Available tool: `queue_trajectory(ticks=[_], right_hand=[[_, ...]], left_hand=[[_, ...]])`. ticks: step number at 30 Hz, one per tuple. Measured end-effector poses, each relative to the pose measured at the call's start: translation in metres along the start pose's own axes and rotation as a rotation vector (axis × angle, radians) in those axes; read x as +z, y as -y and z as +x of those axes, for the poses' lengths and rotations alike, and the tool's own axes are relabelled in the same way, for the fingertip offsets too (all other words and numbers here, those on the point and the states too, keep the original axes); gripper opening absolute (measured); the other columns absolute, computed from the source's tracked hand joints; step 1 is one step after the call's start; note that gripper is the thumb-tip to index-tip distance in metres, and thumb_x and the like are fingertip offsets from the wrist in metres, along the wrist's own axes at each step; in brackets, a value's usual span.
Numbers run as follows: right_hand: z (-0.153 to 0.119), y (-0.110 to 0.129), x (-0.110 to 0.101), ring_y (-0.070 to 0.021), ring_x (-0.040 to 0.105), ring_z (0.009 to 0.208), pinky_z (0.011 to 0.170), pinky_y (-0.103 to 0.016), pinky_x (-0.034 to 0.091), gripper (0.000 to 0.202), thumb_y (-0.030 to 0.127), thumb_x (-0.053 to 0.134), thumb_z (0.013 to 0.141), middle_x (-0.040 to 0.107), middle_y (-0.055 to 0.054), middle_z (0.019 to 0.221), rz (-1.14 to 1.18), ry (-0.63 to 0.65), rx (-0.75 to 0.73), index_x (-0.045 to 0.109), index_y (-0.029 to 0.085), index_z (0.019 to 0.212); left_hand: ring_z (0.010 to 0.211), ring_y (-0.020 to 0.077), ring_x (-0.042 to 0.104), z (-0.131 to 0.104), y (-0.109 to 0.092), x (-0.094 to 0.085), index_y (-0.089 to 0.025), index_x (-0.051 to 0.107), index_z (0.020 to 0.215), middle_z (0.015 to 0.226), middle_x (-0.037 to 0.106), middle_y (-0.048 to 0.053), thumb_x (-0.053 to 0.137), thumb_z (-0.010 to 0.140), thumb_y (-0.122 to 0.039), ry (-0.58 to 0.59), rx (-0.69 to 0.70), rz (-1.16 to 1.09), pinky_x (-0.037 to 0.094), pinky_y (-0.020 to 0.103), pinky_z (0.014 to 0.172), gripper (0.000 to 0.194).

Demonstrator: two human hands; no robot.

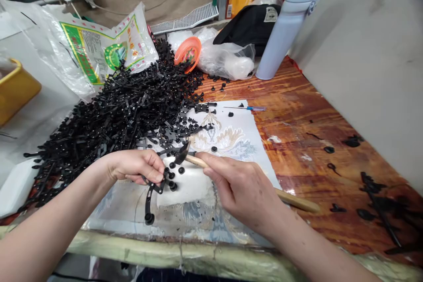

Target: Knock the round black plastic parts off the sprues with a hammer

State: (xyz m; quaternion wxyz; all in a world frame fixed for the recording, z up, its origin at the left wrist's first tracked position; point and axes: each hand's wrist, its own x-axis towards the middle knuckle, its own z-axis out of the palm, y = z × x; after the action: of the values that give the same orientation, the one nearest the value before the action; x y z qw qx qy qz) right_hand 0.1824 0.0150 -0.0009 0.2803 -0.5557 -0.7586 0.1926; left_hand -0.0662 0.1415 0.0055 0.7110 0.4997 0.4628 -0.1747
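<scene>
My left hand (143, 167) pinches a black jointed part (149, 202) that has small round knobs at its ends. One arm of this part hangs down toward the table's front. In my right hand (236, 180) is a hammer (196, 161) with a wooden handle, gripped close to its dark head. The hammer head is just above the black knobs, and I cannot tell whether it touches one. Beneath lies a white pad (188, 191) on a floral cloth (231, 141). A few loose black knobs (181, 170) sit on the pad.
A large heap of black parts (122, 105) covers the left and back. Behind it are a printed plastic bag (99, 48), an orange dish (188, 54) and a light blue bottle (286, 31). A thin screwdriver (254, 108) lies on the cloth; black scraps (373, 189) lie at right.
</scene>
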Motion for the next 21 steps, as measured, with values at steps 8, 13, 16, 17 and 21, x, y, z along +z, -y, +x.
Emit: queue_trajectory(ticks=[8, 13, 16, 17, 21], right_hand=[[0.002, -0.0026, -0.0013, -0.0198, 0.069, 0.081, 0.078, -0.033, 0.053, 0.036, 0.027, 0.035, 0.095, 0.072, -0.004, 0.087, -0.007, -0.008, 0.001, 0.062, 0.023, 0.12], [0.0011, -0.0029, -0.0014, -0.0189, 0.069, 0.078, 0.076, -0.032, 0.052, 0.036, 0.028, 0.035, 0.096, 0.071, -0.004, 0.083, -0.015, 0.016, 0.016, 0.061, 0.024, 0.121], [0.0007, -0.0027, -0.0029, -0.0178, 0.067, 0.074, 0.07, -0.029, 0.051, 0.036, 0.029, 0.034, 0.097, 0.07, -0.004, 0.079, -0.037, 0.028, 0.017, 0.06, 0.026, 0.121], [0.0007, -0.0027, -0.0034, -0.0174, 0.067, 0.073, 0.068, -0.029, 0.05, 0.036, 0.029, 0.033, 0.097, 0.07, -0.003, 0.078, -0.044, 0.03, 0.014, 0.06, 0.026, 0.121], [0.0009, -0.0036, -0.0036, -0.0169, 0.066, 0.071, 0.065, -0.027, 0.049, 0.035, 0.029, 0.034, 0.097, 0.07, -0.003, 0.076, -0.058, 0.021, 0.006, 0.06, 0.026, 0.121]], left_hand=[[0.033, 0.003, 0.033, 0.0004, 0.0026, 0.0056, -0.014, 0.072, 0.06, 0.052, 0.062, 0.001, 0.08, 0.055, -0.034, 0.003, -0.014, -0.012, 0.012, 0.015, 0.029, 0.022], [0.033, 0.0025, 0.032, 0.0013, 0.0035, 0.0076, -0.014, 0.071, 0.059, 0.051, 0.062, 0.001, 0.079, 0.056, -0.033, 0.0, -0.015, -0.024, 0.011, 0.015, 0.029, 0.021], [0.033, 0.0023, 0.032, 0.0002, 0.0037, 0.0071, -0.014, 0.071, 0.06, 0.052, 0.061, 0.001, 0.08, 0.056, -0.033, -0.003, -0.01, -0.032, 0.011, 0.015, 0.029, 0.022], [0.033, 0.0022, 0.032, -0.0003, 0.004, 0.0068, -0.014, 0.071, 0.059, 0.051, 0.061, 0.0, 0.08, 0.056, -0.033, -0.003, -0.009, -0.034, 0.011, 0.015, 0.029, 0.022], [0.032, 0.0022, 0.03, -0.0009, 0.0048, 0.0067, -0.014, 0.069, 0.057, 0.048, 0.059, 0.0, 0.08, 0.056, -0.034, -0.003, 0.0, -0.034, 0.009, 0.016, 0.029, 0.023]])
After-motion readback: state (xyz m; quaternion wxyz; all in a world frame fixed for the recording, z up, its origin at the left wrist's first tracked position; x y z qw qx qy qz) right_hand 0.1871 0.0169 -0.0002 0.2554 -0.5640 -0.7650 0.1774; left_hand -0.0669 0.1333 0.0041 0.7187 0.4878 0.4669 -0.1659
